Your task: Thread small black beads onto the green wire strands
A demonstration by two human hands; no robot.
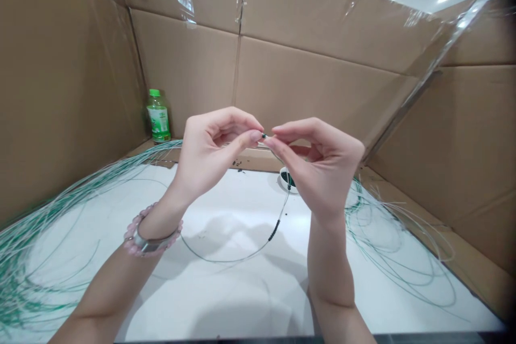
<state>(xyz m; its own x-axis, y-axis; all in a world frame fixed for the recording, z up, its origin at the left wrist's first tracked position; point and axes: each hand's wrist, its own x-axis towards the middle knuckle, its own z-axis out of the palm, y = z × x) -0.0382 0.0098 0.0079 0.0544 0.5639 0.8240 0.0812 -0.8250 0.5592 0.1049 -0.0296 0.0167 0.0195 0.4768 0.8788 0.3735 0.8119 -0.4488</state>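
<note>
- Pale fingertips of the left hand [213,150] and the right hand [322,164] meet in a tight pinch above a small round white dish [287,178], with the thumbs and forefingers nearly closed and the other fingers curled loosely.
- Between those fingertips, a tiny dark bead [264,135] sits on the end of a thin grey-green strand [237,258]; the fingers hide most of that end, so it is hard to tell which hand bears the hold.
- From the pinch, the strand drops just beside the white dish and curves in a loose loop in front of it, carrying a short run of black beads [274,231].
- Work in hand: beads are being handled on the strand, with the bead at the fingertips held apart from the threaded run.
- The white dish holds dark contents, partly hidden behind the right hand; loose dark specks [239,164] lie behind and to the left of it.
- Long green-and-white strands lie in two loose heaps, one [48,236] far left of the dish and one [387,236] to its right, on a white tabletop [226,301].
- A green-capped plastic bottle [158,115] stands well behind and left of the dish, against tan cardboard walls [189,64].
- A pink beaded bracelet [139,236] circles the left wrist, well in front of and left of the dish.
- Both heaps run out of view at the edges of the picture.
</note>
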